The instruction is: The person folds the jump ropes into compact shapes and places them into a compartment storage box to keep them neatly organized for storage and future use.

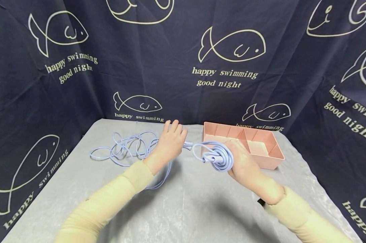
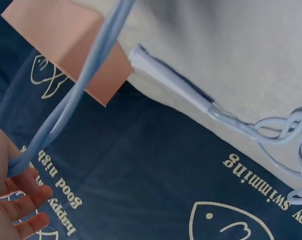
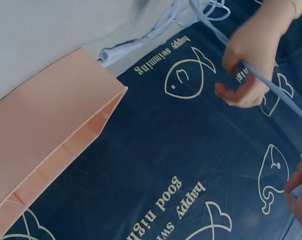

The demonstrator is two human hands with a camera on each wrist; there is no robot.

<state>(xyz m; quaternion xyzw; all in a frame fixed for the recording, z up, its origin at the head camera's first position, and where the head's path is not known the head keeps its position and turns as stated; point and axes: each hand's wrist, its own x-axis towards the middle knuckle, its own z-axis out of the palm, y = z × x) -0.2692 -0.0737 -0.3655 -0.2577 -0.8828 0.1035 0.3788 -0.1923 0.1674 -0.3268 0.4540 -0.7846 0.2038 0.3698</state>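
Observation:
A light blue skipping rope hangs in a bundled coil from my right hand, whose fingers grip it in front of the pink box. Pale tube-like ends show at the coil's middle. My left hand is raised over the table; in the right wrist view a strand of rope passes through its curled fingers toward the right hand. Loose light blue rope lies tangled left of that hand. A long tube-like handle rests on the table near the box. The right hand's fingertips are mostly hidden.
An open pink box with a divider stands at the table's back right, just behind the right hand. Grey cloth covers the table. Dark blue curtains with fish drawings close off the back and sides.

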